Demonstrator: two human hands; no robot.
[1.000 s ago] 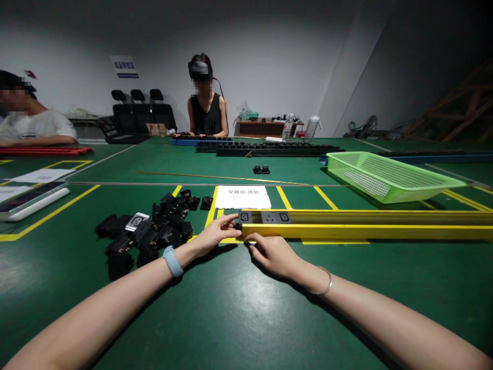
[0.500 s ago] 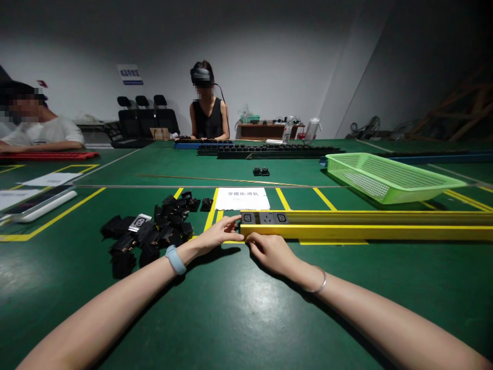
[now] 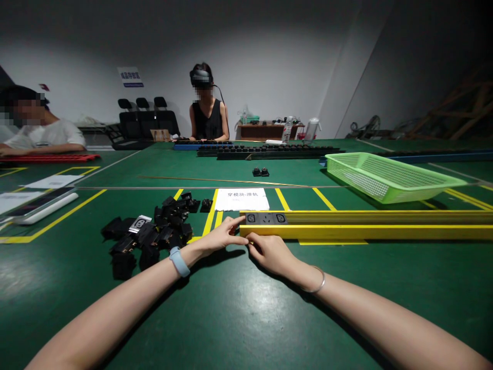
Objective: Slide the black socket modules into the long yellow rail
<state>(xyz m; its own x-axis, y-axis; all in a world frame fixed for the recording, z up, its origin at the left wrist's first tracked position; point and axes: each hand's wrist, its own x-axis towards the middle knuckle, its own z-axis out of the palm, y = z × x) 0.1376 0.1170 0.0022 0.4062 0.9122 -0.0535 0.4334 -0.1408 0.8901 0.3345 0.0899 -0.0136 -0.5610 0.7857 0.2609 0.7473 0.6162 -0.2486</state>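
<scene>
A long yellow rail (image 3: 362, 233) lies across the table, its left end before me. Inside its channel, near that end, sit three socket modules (image 3: 266, 219) in a row, black and grey. My left hand (image 3: 219, 235) is open at the rail's end, its index finger stretched into the channel against the leftmost module and its thumb low by the front wall. My right hand (image 3: 273, 253) is closed, with curled fingertips gripping the front wall near the same end; the thumb's contact is partly hidden. Left of my left hand is a heap of black socket modules (image 3: 148, 234).
A paper label (image 3: 242, 199) lies behind the rail's end, with a thin rod (image 3: 223, 180) farther back. A green basket (image 3: 389, 180) stands behind the rail at right. Two black modules (image 3: 261, 172) sit mid-table. Two people (image 3: 208, 115) (image 3: 42, 126) work across the table and at left.
My left index finger has moved right into the rail's end. The socket modules have slid slightly right along the channel, and the gap between them has closed. My right hand has stayed in place.
</scene>
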